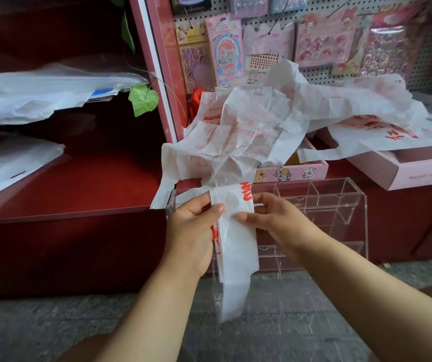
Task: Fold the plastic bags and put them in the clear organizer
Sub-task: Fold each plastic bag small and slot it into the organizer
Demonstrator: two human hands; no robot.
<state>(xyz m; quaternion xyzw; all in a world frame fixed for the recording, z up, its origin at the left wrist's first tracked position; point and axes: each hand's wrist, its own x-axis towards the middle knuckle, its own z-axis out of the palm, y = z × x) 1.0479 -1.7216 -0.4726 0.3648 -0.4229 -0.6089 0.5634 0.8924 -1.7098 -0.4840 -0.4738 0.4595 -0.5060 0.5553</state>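
Note:
A white plastic bag with red print (235, 244), folded into a long narrow strip, hangs down in front of the clear organizer (335, 205). My left hand (194, 231) pinches the strip's upper left edge between thumb and fingers. My right hand (272, 218) pinches its right edge at about the same height, thumb on the front. The strip's lower end dangles loose. Behind the hands, a heap of several crumpled white bags with red print (262, 126) lies on the shelf and over the pink boxes. The organizer has several open compartments.
A dark red counter (79, 192) extends to the left, with more white plastic sheets (40, 92) on its upper shelves. Pink boxes (405, 168) sit at the right. A pegboard with hanging sticker packs (314, 40) stands behind. A grey stone floor (288, 322) lies below.

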